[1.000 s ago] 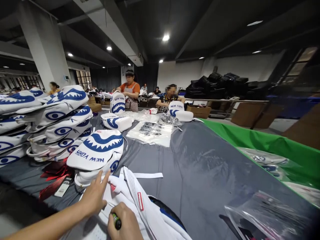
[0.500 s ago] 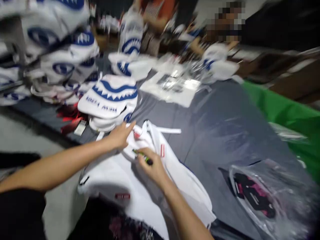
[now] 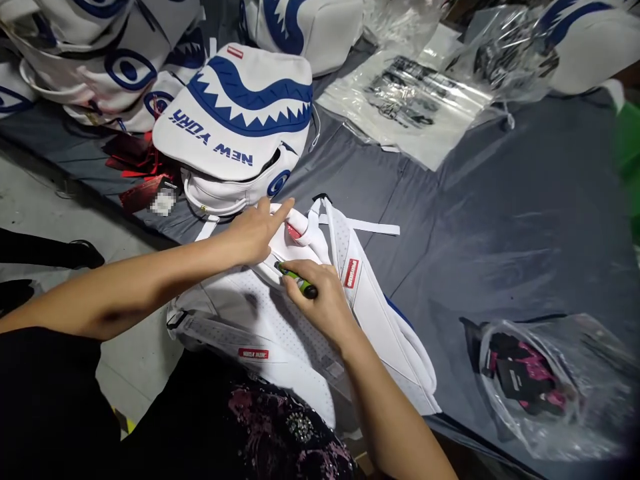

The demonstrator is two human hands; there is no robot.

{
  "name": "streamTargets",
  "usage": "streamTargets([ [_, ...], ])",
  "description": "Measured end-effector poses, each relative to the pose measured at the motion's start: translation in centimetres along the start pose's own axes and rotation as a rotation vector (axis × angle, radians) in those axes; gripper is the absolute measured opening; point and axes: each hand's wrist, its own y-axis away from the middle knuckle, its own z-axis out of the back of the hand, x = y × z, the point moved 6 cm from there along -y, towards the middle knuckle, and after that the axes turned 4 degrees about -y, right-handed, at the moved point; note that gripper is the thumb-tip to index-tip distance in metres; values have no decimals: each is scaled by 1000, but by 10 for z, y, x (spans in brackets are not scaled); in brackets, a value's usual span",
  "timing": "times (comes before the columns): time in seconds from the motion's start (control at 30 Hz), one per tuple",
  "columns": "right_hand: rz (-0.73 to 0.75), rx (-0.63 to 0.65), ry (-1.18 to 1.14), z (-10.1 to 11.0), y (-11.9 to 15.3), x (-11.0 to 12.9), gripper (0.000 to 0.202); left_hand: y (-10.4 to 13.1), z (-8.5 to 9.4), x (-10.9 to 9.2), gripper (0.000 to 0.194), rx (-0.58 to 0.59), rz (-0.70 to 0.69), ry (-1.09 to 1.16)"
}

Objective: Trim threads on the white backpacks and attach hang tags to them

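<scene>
A white backpack (image 3: 395, 333) with red label patches on its straps lies on the grey cloth in front of me, strap side up. My left hand (image 3: 255, 233) rests against its top edge beside the carry handle (image 3: 300, 233), index finger stretched out and fingers apart. In my right hand (image 3: 323, 293) is a small green-and-black hand tool (image 3: 303, 285), its dark tip close to the white fabric below the handle; its exact kind is unclear. Just beyond my left hand stands another white backpack (image 3: 240, 113) with blue shark teeth and "NEW YORK" lettering.
More white backpacks (image 3: 131, 70) are piled at the far left. Red hang tags (image 3: 133, 157) lie near the table's left edge. Flat clear-bagged packs (image 3: 410, 100) lie at the back. A plastic bag (image 3: 590, 387) with black-and-pink items sits at right.
The view has tilted down and closer, so the people at the back are out of sight. Both hands stay at the backpack's top, with the tool still in my right hand.
</scene>
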Motion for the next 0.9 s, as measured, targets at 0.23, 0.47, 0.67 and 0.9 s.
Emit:
streamTargets([
  [0.23,-11,-74,50,1,6,-1,20,-2,0,1,99,60,-13,6],
  [0.47,-6,-59,48,1,1,-3,21,-11,-3,6,102,90,-23,22],
  [0.67,7,-49,9,-1,-3,-3,22,-8,-1,6,97,66,-33,-5],
  [0.9,-12,-79,88,1,2,-1,23,-5,2,4,93,68,-33,9],
])
